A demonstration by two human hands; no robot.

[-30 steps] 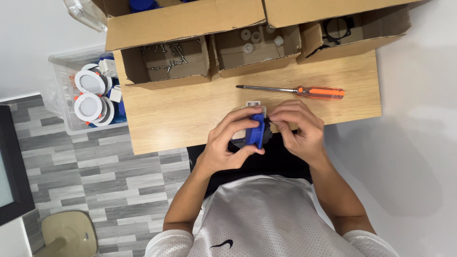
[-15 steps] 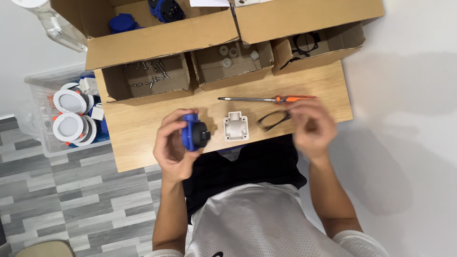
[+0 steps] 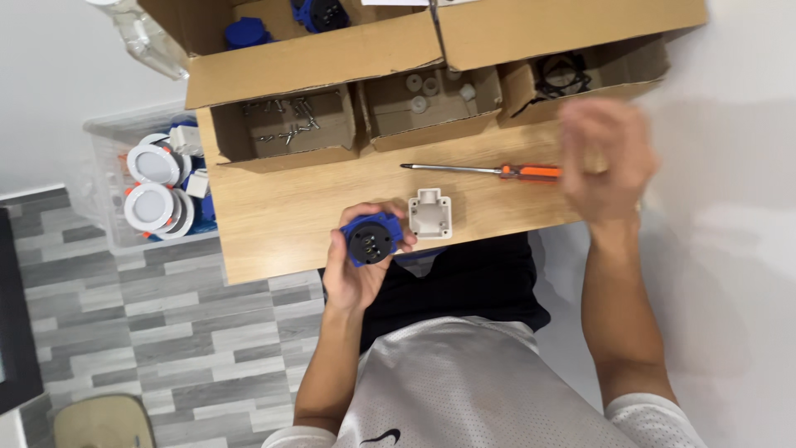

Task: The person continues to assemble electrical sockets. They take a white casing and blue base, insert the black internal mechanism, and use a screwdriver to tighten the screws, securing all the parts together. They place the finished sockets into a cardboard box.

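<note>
My left hand (image 3: pixel 355 275) grips a round blue socket part (image 3: pixel 370 240) with a black face, held over the near edge of the wooden table (image 3: pixel 274 224). Just to its right a small white square housing (image 3: pixel 431 214) lies on the table. An orange-handled screwdriver (image 3: pixel 497 170) lies farther back. My right hand (image 3: pixel 604 159) is raised and blurred at the table's right end, over the tip of the screwdriver handle and in front of a cardboard tray of black gaskets (image 3: pixel 564 76). Whether it holds anything is hidden by the blur.
Open cardboard trays line the back of the table: one with screws (image 3: pixel 282 120), one with white round parts (image 3: pixel 427 91). A larger box behind holds blue parts (image 3: pixel 319 12). A clear bin of white round lamps (image 3: pixel 153 187) stands on the floor at left.
My right hand has swung up and right, away from the table's middle toward the gasket tray. The left hand has turned the blue part so that its black face points up.
</note>
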